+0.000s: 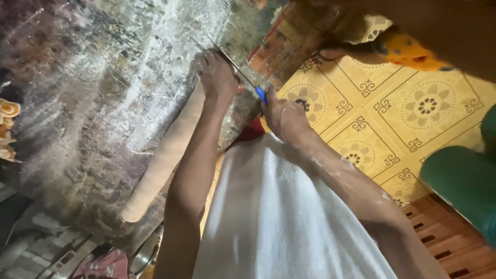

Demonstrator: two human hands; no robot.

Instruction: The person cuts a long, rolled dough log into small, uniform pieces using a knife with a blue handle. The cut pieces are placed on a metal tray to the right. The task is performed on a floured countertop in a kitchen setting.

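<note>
Upper centre: left hand (217,77) pinning dough roll (165,150) end, right hand (281,116) gripping knife (243,77); best cut straight, w/ even pressure.

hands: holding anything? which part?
Right hand grips a knife by its blue handle, blade angled over the floured worktop. Left hand presses on the end of a long dough roll; a closed grip cannot be told.

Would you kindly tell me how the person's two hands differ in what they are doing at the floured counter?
The left hand presses flat on the long pale dough roll; the right hand grips a blue-handled knife. The left sits over the floured marbled counter, the right at its edge. Both are dusted with flour.
</note>
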